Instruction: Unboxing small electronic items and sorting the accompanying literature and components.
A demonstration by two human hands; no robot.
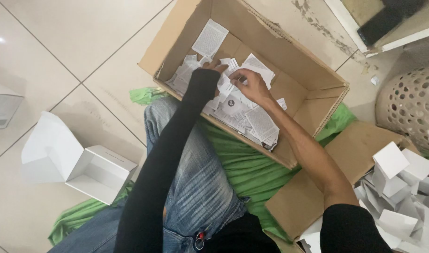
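Both hands inside open cardboard box (289,65) at frame centre, right hand (253,85) fingers pinching a leaflet (233,82), left hand (214,67) grip unclear, among printed leaflets (252,119), small white boxes (397,182) lower right

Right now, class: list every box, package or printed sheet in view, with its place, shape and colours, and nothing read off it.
Large cardboard box: centre, open, brown.
Printed leaflets: heaped inside it, white with dark print; both hands, left hand and right hand, on them.
Open white carton: floor, left, lid raised.
Small white box: far left edge.
Second cardboard box: right, brown.
Folded white cartons: piled in it.
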